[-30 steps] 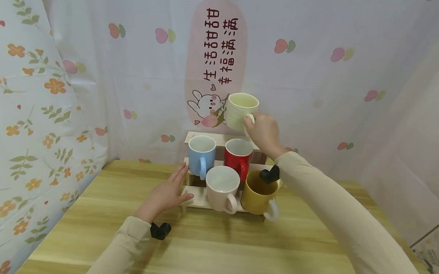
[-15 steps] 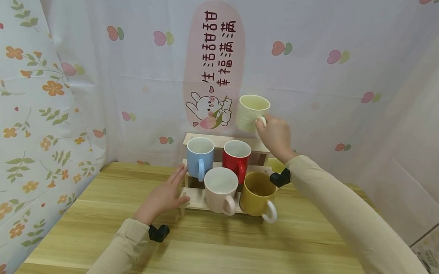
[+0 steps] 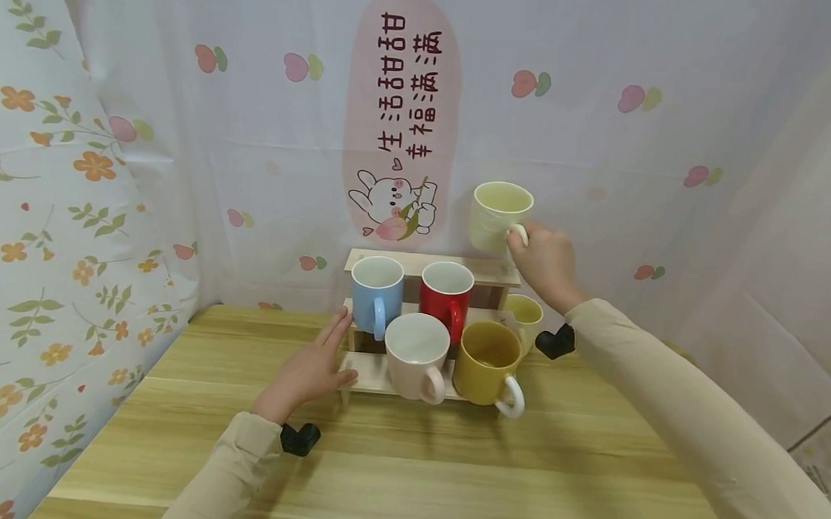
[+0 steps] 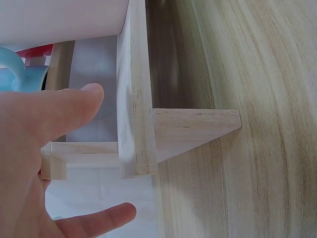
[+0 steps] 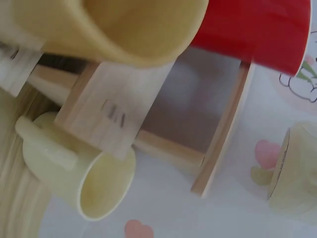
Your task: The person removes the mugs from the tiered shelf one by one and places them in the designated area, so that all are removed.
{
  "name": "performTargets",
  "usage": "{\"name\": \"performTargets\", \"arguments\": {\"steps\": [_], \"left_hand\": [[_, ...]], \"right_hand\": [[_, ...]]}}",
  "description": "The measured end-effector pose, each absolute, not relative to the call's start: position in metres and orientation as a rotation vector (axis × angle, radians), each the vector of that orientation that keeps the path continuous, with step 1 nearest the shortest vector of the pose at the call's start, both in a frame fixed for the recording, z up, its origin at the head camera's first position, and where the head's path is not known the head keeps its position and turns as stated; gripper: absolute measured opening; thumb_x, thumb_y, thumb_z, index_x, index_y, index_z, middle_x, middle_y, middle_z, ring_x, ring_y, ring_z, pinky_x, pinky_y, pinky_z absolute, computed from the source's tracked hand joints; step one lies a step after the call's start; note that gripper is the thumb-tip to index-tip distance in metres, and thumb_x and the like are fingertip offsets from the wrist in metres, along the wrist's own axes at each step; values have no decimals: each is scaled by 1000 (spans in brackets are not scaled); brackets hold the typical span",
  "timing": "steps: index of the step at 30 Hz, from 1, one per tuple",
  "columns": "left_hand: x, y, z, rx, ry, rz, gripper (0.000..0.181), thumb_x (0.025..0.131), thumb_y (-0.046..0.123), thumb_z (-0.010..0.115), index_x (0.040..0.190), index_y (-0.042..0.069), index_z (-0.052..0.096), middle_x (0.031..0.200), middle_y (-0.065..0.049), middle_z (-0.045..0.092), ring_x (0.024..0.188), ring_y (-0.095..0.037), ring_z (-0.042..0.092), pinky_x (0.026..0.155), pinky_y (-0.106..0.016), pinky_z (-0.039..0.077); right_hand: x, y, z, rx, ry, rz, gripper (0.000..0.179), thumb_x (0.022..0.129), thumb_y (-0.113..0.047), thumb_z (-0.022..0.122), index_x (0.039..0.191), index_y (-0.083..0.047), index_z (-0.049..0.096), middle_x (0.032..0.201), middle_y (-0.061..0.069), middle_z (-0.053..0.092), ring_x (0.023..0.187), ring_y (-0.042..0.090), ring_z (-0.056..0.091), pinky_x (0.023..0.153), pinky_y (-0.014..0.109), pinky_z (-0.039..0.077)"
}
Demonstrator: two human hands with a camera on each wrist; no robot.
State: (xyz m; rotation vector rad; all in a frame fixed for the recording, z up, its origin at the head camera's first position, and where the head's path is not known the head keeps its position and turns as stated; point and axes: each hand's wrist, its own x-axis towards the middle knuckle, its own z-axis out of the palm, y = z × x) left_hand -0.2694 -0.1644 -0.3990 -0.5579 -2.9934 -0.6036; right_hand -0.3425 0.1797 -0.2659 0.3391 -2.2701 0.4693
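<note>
My right hand (image 3: 546,264) grips the handle of a pale yellow-green mug (image 3: 495,216), held upright in the air over the right end of the rack's top step. In the right wrist view only part of that mug (image 5: 299,171) shows, at the right edge. My left hand (image 3: 306,371) lies against the left side of the wooden step rack (image 3: 372,372), fingers extended, holding nothing. On the rack's middle step stand a blue mug (image 3: 368,308) and a red mug (image 3: 438,299). The lower step carries a pale pink mug (image 3: 407,367) and a mustard-yellow mug (image 3: 476,374) with a white handle.
A second pale yellow mug (image 3: 525,311) stands on the table behind the rack's right end. The wood-grain table (image 3: 406,483) reaches back to a printed cloth (image 3: 287,169). Another floral cloth (image 3: 75,237) hangs at the left.
My right hand has carried the pale yellow-green mug rightward, uncovering the second pale yellow mug behind the rack. The left hand stays at the rack's side.
</note>
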Motion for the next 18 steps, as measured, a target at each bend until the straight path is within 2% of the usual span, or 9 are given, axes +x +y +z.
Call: {"name": "performTargets", "arguments": {"steps": [3, 7, 10, 14, 18], "left_hand": [[-269, -164, -399, -562, -2988, -609, 93, 86, 30, 70, 154, 7, 12, 162, -10, 6, 87, -28, 64, 73, -45, 53], [-270, -164, -399, -558, -2996, -609, 93, 86, 31, 70, 154, 7, 12, 162, -9, 6, 80, -25, 63, 69, -42, 53], [-270, -164, -399, -557, -3009, -606, 93, 86, 31, 70, 154, 7, 11, 162, -8, 5, 78, -24, 62, 67, -40, 53], [-271, -164, -399, -562, -3010, -606, 93, 87, 30, 69, 154, 7, 10, 162, -9, 4, 84, -26, 64, 68, -40, 53], [-271, -164, -398, -561, -3015, -599, 93, 87, 30, 69, 154, 7, 10, 162, -9, 4, 80, -24, 63, 65, -38, 52]], "right_hand": [[-341, 186, -267, 334, -2288, 476, 30, 89, -16, 50, 60, -7, 48, 51, 8, 48, 45, 25, 46, 45, 30, 29], [-340, 196, -267, 308, -2353, 529, 29, 92, -18, 47, 67, -6, 54, 54, 12, 58, 38, 22, 57, 41, 27, 37], [-339, 203, -267, 290, -2401, 571, 29, 93, -19, 44, 73, -4, 58, 57, 13, 62, 39, 21, 61, 41, 27, 40], [-336, 212, -270, 271, -2418, 594, 29, 94, -19, 43, 76, -5, 60, 59, 13, 66, 46, 22, 65, 43, 28, 37], [-335, 222, -275, 252, -2387, 541, 30, 93, -18, 45, 67, -5, 55, 57, 13, 64, 49, 26, 58, 46, 30, 33]]}}
